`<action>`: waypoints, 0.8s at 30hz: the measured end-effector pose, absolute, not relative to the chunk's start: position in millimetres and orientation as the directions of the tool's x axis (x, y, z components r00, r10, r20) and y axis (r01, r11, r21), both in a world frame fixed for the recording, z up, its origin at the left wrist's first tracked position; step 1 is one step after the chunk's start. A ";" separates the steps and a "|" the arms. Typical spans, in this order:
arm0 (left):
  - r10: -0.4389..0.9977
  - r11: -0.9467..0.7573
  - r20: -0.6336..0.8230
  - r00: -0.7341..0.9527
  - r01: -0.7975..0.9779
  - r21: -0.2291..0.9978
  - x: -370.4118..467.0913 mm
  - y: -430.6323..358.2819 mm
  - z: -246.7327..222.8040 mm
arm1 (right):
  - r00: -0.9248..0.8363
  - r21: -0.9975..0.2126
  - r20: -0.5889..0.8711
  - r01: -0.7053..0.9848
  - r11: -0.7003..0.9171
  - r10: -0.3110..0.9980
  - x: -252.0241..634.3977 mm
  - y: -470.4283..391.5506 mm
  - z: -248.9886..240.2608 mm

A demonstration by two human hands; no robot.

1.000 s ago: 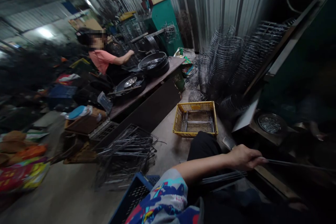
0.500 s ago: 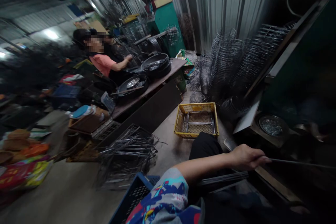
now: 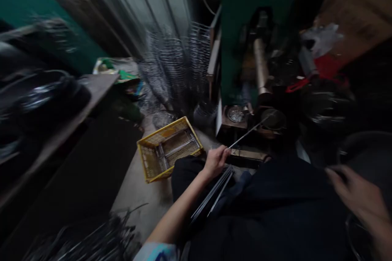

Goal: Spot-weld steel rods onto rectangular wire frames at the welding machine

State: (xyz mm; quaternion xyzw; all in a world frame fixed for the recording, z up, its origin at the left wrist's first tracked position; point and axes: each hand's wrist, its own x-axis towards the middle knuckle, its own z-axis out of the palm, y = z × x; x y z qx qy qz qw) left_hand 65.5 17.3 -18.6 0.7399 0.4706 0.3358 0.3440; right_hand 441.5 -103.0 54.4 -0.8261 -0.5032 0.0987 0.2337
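My left hand [image 3: 216, 160] is closed around the near end of a thin metal rod [image 3: 249, 131]. The rod slants up and right, toward the dark machine parts. Under my left wrist, a bundle of similar rods [image 3: 212, 193] lies across my lap. At the right edge, my right hand [image 3: 357, 191] is beside my dark-clothed leg, near a dark round tub [image 3: 367, 147]. Motion smears its fingers, and I cannot make out anything in them. A yellow plastic crate [image 3: 150, 138] with a few metal rods inside stands on the floor left of my knee.
A green machine [image 3: 232, 49] stands ahead, with a dish of small metal pieces [image 3: 235, 114] at its base. Stacked wire baskets [image 3: 173, 61] lean by the corrugated wall. On the left is a bench [image 3: 102, 85]; a dark wire pile [image 3: 92, 236] lies at lower left.
My view has swung right, bringing the machine and my right hand into sight. The person at the bench has left the view. My left hand still grips a rod.
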 end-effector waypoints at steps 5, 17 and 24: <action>0.932 -0.335 0.200 0.303 0.505 0.795 82.1 8.7 -13.6 | 0.341 -0.919 -0.113 0.321 -0.228 0.933 360.5 -28.7 10.2; 0.937 -0.345 0.241 0.254 0.556 0.756 97.9 11.8 -14.4 | 0.276 -0.941 -0.251 -0.296 -0.167 0.928 276.2 28.6 1.3; 0.940 -0.338 0.233 0.250 0.575 0.746 102.2 16.9 -15.5 | 0.283 -0.934 -0.225 -0.336 -0.124 0.932 281.6 36.8 -2.3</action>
